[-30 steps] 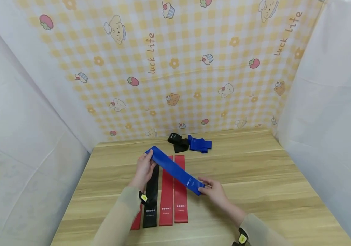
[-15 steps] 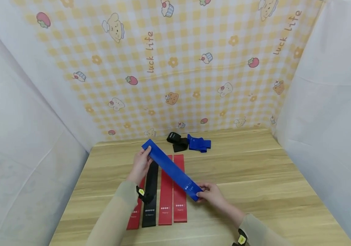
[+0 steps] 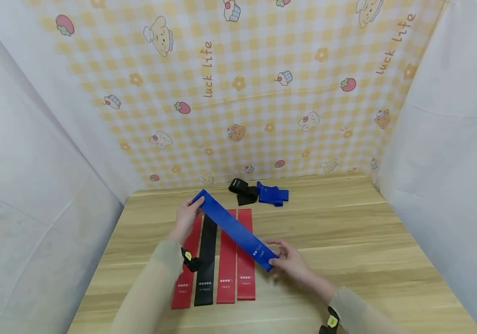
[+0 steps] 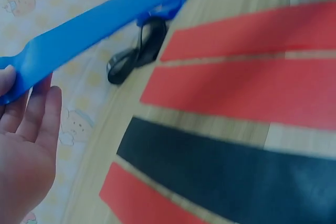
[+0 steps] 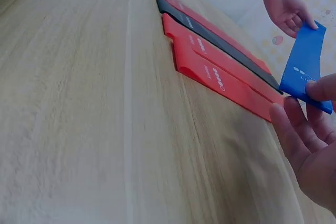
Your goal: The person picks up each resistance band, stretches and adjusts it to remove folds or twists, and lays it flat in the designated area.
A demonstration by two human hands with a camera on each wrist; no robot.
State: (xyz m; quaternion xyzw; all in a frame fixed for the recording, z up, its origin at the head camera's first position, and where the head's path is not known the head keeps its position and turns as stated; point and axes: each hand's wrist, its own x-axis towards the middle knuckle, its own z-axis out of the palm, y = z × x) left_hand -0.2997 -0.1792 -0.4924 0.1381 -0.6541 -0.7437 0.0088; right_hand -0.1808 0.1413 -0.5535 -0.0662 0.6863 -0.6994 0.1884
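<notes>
- Well, a blue band (image 3: 233,229) is stretched out between two hands, held slantwise above the table (image 3: 330,227), its left end farther from the person than its right.
- The left hand (image 3: 186,217) pinches the far end, thumb on top and fingers underneath.
- The right hand (image 3: 292,263) grips the near end, thumb pressed over it beside the white dots and the word "Light", with some of its other fingers spread free of the band.
- Beneath the blue one I see four bands lying flat side by side: from the left, a red band (image 3: 185,283) partly hidden by the left arm, a black band (image 3: 205,278), then two more red ones, the middle red band (image 3: 226,266) and the rightmost red band (image 3: 246,271).
- The red ones read "Heavy".
- At the back of the table sits a folded black band (image 3: 247,195), with a folded blue band (image 3: 271,195) right next to it; whether those two touch, I can't quite make out.
- Behind them hangs a yellow checked cloth (image 3: 247,104).
</notes>
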